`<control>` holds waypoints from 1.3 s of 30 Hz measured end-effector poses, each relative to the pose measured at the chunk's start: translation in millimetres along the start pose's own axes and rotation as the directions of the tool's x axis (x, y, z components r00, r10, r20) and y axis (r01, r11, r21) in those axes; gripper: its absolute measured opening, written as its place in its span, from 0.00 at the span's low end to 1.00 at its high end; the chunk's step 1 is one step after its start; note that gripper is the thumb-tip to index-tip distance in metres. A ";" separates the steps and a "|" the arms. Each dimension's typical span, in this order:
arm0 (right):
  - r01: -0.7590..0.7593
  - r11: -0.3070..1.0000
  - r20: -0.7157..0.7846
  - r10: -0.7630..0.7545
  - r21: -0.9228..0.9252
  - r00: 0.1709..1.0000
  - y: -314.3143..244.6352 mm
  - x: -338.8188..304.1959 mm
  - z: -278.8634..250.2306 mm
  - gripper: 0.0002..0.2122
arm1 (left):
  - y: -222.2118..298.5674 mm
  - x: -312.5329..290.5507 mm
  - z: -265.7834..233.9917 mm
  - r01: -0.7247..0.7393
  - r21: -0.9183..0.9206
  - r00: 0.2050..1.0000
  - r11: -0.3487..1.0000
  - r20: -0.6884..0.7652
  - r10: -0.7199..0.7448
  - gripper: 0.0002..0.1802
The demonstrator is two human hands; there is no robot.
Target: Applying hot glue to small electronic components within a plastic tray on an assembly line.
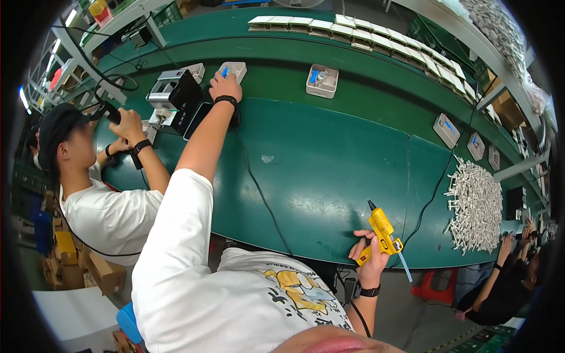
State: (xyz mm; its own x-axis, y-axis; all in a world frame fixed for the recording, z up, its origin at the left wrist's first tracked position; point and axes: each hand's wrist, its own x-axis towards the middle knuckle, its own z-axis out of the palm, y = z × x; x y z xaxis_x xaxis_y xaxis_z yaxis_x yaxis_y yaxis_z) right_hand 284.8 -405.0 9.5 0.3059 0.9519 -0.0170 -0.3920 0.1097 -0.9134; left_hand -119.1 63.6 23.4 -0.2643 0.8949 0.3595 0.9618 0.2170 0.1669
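— Where do we start?

— With our left hand (225,87), stretched far out over the green conveyor belt (329,159). Its fingers close on the near edge of a small grey open box (234,70) with a blue part inside.

— And our right?

— Our right hand (369,257) sits at the belt's near edge, clenched around the handle of a yellow glue gun (381,230); the black nozzle points up and away from us, and a pale glue stick juts out behind.

— What surrounds the box?

— Just to its left stand a black-and-grey device (176,94) and another grey box (195,72). A co-worker in a black cap (59,126) sits at our left, both hands gripping a black tool (112,113) close beside that device, so the corner is crowded.

— Farther out?

— One more grey box with blue contents (322,81) lies mid-belt, well apart. A row of white boxes (365,34) curves along the far side. To the right we see three more grey boxes (468,141), then a heap of white tubes (475,206), with another person's hands (507,244) beside it. A black cable (265,200) crosses the belt between our arms.
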 end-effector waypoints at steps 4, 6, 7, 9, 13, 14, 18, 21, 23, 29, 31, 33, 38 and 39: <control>-0.019 1.000 0.049 0.017 0.023 0.999 -0.9 1.3 -3.5 0.09 | -15.4 0.7 6.9 -0.150 -0.253 0.984 0.956 -0.134 0.119 0.18; -0.014 1.000 0.014 0.013 0.014 1.000 -2.1 -1.7 -1.8 0.09 | 6.8 -36.1 -21.2 -0.405 -0.381 0.912 0.831 -0.225 0.342 0.18; -0.010 1.000 -0.004 0.010 0.010 1.000 -1.7 -2.8 0.5 0.09 | 17.7 -64.1 -42.6 -0.483 -0.421 0.876 0.768 -0.225 0.427 0.18; -0.016 1.000 -0.031 0.016 0.006 0.999 -0.9 -2.5 1.9 0.10 | 31.5 -127.7 -93.6 -0.610 -0.519 0.770 0.599 -0.209 0.603 0.18; -0.023 0.999 -0.062 0.025 0.025 0.998 2.0 -1.8 2.0 0.10 | 33.1 -242.0 -150.4 -0.518 -0.737 0.647 0.434 -0.006 0.762 0.14; -0.016 1.000 -0.048 0.017 0.021 0.999 0.4 1.0 2.7 0.10 | 28.7 -261.4 -157.6 -0.561 -0.731 0.564 0.389 0.006 0.826 0.13; -0.018 1.000 -0.029 0.018 0.001 0.999 -0.8 7.3 4.6 0.10 | 27.2 -289.3 -169.3 -0.542 -0.770 0.453 0.336 0.070 0.889 0.11; -0.015 1.000 -0.015 0.015 -0.002 1.000 -0.2 7.3 3.3 0.10 | 33.7 -293.9 -169.7 -0.508 -0.780 0.528 0.366 0.054 0.848 0.10; -0.006 1.000 -0.012 0.006 0.014 1.000 1.7 5.6 3.3 0.10 | 41.7 -287.7 -166.6 -0.487 -0.768 0.670 0.415 -0.025 0.742 0.09; 0.017 0.999 -0.024 -0.018 -0.028 1.000 2.1 1.3 4.8 0.10 | 50.3 -282.2 -149.9 -0.662 -0.564 0.611 0.493 -0.025 0.791 0.07; 0.021 0.999 -0.021 -0.022 -0.042 1.000 2.5 1.2 5.0 0.10 | 48.1 -279.5 -148.6 -0.699 -0.518 0.577 0.493 -0.001 0.817 0.06; 0.020 0.999 -0.019 -0.021 -0.044 1.000 1.2 2.6 4.5 0.10 | 48.9 -277.4 -148.8 -0.719 -0.510 0.550 0.472 -0.003 0.835 0.06; 0.021 0.998 -0.017 -0.022 -0.052 1.000 -0.7 4.9 3.0 0.10 | 58.0 -268.4 -161.7 -0.750 -0.432 0.459 0.502 0.206 0.864 0.09; 0.022 0.998 -0.018 -0.023 -0.054 1.000 -0.7 4.9 2.9 0.10 | 60.0 -267.6 -162.9 -0.747 -0.396 0.440 0.534 0.309 0.843 0.10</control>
State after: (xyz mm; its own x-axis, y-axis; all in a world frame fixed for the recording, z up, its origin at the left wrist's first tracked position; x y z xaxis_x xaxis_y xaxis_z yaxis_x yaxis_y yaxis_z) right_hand 284.1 -399.6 11.2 0.3300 0.9440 -0.0034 -0.3383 0.1149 -0.9340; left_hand -2.3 -226.4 86.8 0.7170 0.6969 0.0150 0.6831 -0.7067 0.1843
